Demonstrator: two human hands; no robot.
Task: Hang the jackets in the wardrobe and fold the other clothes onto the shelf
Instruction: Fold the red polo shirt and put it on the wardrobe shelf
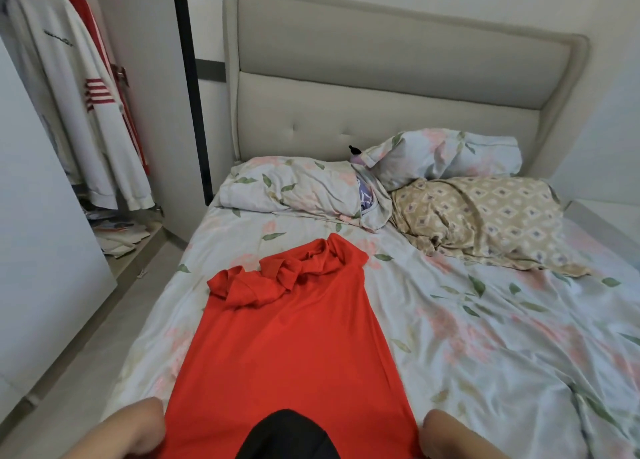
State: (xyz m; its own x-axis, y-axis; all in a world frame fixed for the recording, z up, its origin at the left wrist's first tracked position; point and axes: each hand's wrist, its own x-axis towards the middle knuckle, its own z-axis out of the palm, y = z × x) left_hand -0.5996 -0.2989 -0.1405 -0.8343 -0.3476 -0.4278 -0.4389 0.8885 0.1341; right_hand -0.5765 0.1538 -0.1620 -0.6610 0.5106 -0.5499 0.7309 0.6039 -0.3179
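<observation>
Left hand (138,427) and right hand (450,434) are both clenched, 1 on each near corner of the red garment (287,347), gripping its hem. The garment lies flat along the floral bed sheet (485,337) — far end bunched. Beyond it, 3 pillows (294,188) rest against the headboard (381,77). Far left — a white jacket (79,94) hangs in the wardrobe (34,250).

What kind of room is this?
Most likely a bedroom: a bed with a padded headboard, floral pillows, and a white jacket hanging in an open wardrobe at the left.
</observation>
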